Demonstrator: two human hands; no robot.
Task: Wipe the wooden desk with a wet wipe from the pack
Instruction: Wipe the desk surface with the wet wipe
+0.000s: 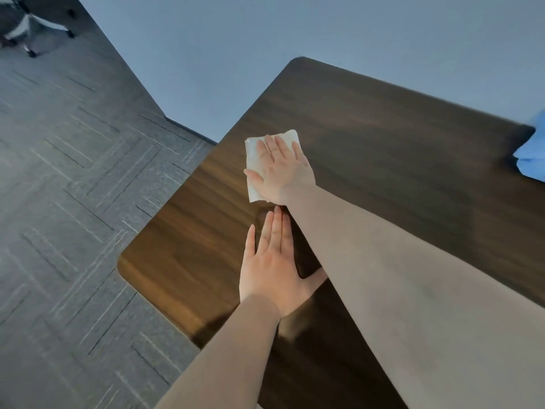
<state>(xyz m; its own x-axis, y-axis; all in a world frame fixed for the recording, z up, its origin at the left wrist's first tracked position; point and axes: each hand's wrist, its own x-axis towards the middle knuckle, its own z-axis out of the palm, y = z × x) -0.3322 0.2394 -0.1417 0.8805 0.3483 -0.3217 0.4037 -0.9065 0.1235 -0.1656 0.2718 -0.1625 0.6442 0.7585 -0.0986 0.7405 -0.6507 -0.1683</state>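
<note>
Wipe (267,163) half-hidden under flat right hand (284,172)

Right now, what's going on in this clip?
A person is wiping a wooden desk. The right hand is pressed flat on a white wet wipe, which lies spread on the desk near its left edge. The left hand rests flat, palm down, on the bare wood closer to the person, holding nothing. Something blue sits at the far right edge of the desk; it is cut off, so I cannot tell what it is.
</note>
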